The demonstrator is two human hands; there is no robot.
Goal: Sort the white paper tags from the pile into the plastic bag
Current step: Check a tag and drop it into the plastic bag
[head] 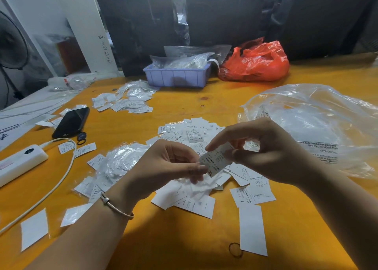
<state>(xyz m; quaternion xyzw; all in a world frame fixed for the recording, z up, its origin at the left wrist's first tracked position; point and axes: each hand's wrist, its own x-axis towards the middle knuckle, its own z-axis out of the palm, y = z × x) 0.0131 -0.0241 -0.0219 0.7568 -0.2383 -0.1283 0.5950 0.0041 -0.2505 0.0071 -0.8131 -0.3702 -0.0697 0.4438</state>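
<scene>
Both hands (216, 159) pinching an XL tag (214, 161) above the pile (204, 200)

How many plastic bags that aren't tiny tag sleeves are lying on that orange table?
3 that I can tell apart: a red plastic bag at the back, a large clear plastic bag on the right, and a clear bag stuffed in the purple tray. More may be hidden there.

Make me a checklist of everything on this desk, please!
Surface: orange table.
Job's things: tags piled at centre; one tag, marked XL, held above them; clear bag at right.
Clutter: phone, purple tray, red bag, far tag heap.
Hands: left hand and right hand both pinch the tag.
Cables: white cable from white charger.
Surroundings: fan, dark backdrop.
</scene>
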